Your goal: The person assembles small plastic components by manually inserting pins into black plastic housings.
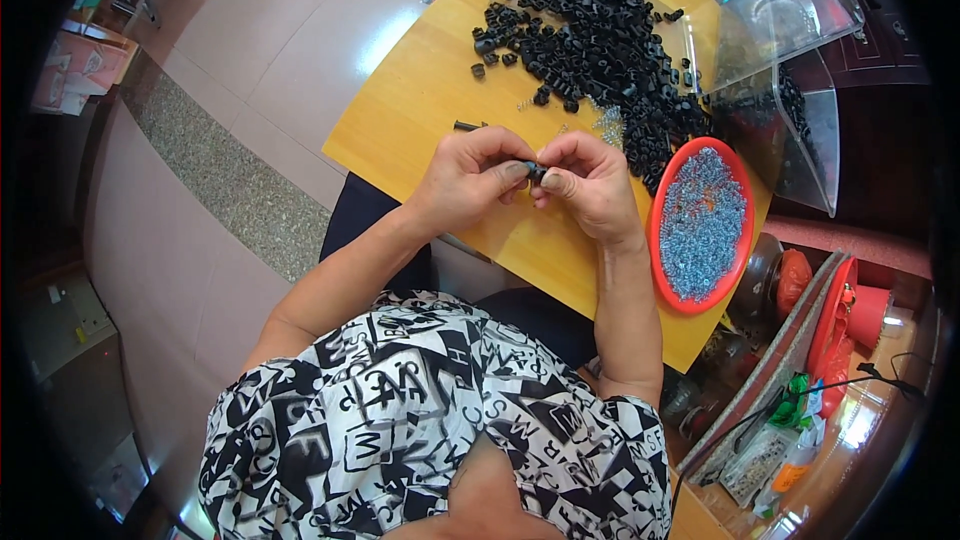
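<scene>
Head view: both bare hands meet above the near part of a yellow, smooth-topped table point(400, 125), forearms coming up from the patterned black-and-white short-sleeved shirt point(400, 390). Left hand point(465, 180): nearly closed, thumb and forefinger drawn together at the tips, pinching a small black plastic piece point(537, 173). Right hand point(590, 185): likewise nearly closed, thumb and fingers gripping the same piece from the other side. Piece sits between the two sets of fingertips, largely covered by them; exact shape cannot be told.

Just beyond the left hand, a short dark rod-like piece point(466, 126) lies on the tabletop. Farther off, a broad heap of small black plastic parts point(600, 30) spreads toward the far edge, a few strays at its near left side. Beside the heap, near the right hand, a small scatter of clear-silvery bits point(609, 126).

Right of the right hand: an oval red plastic tray point(657, 240), holding a thick layer of tiny bluish-silver pieces point(705, 225); too small to make out singly. Beyond it, a tilted clear plastic container point(808, 140) with black parts visible through it. Left of the table, pale floor tiles point(270, 50) crossed by a speckled grey strip point(220, 165).
</scene>
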Available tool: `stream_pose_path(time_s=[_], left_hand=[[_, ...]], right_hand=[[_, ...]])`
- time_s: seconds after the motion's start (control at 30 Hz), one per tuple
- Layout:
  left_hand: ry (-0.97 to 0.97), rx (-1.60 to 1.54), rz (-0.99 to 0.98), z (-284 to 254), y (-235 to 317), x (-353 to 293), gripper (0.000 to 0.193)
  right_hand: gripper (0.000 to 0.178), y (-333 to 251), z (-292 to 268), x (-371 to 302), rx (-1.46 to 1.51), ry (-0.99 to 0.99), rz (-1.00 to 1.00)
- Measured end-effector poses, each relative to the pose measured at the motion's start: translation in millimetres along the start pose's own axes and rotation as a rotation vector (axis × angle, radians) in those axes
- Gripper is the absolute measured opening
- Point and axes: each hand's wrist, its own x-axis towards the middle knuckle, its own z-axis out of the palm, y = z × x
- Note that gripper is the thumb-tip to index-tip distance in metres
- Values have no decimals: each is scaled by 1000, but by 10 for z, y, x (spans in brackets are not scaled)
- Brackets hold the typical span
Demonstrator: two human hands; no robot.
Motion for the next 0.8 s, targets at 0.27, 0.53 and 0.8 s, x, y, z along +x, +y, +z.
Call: stream_pose_path(time_s=[0.27, 0.53, 0.8], left_hand=[[-5, 174, 55, 7, 7, -14, 7], [57, -110, -14, -7, -7, -52, 7], [25, 78, 58, 26, -7, -72, 5]], right_hand=[[11, 35, 10, 16, -53, -27, -62], [12, 58, 27, 9, -27, -43, -80], [13, 38, 44, 9, 24, -92, 25]])
